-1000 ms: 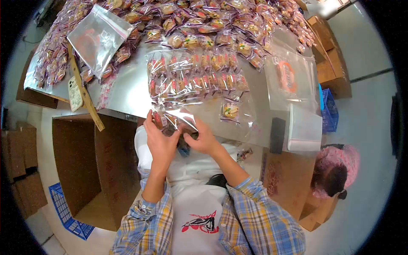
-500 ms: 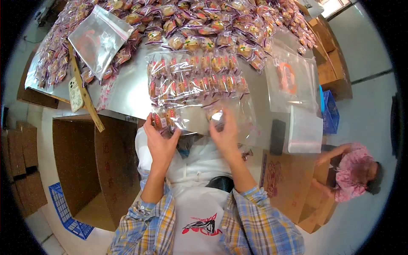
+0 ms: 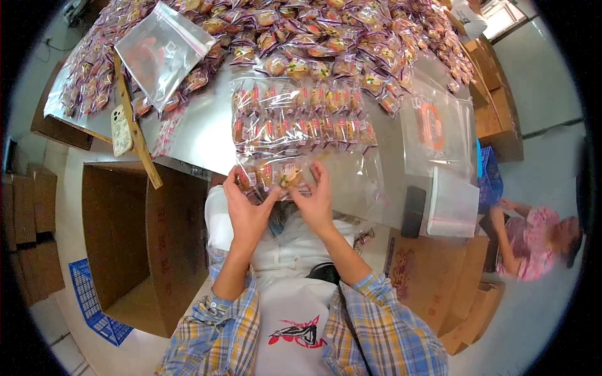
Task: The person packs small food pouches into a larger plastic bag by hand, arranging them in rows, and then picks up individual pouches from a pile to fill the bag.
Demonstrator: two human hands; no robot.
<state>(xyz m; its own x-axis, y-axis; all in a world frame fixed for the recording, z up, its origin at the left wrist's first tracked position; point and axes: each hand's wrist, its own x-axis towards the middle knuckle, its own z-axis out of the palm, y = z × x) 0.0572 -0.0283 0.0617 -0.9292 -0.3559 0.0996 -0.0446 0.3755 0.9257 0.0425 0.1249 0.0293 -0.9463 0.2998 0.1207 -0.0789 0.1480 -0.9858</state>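
Observation:
In front of me a clear plastic bag (image 3: 351,172) lies on the metal table. Two full rows of small wrapped cakes (image 3: 301,125) stand in it, with a partial third row at the near edge. My right hand (image 3: 315,203) grips a single wrapped cake (image 3: 290,175), its printed face up, at the right end of that short row. My left hand (image 3: 246,207) is closed round the row's left end, thumb and fingers against the wrapped cakes (image 3: 257,174) there. The thumbs are close together at the bag's near edge.
A large heap of wrapped cakes (image 3: 301,37) covers the table's far side. Empty clear bags (image 3: 164,56) lie left, with a wooden strip (image 3: 135,122) and a phone (image 3: 121,130). More bags (image 3: 453,203) and a dark case (image 3: 413,212) lie right. Open cartons (image 3: 179,250) flank me; a person (image 3: 533,238) is at right.
My right hand has moved left with the wrapped cake, bringing it against the short row beside my left hand. The view has shifted slightly.

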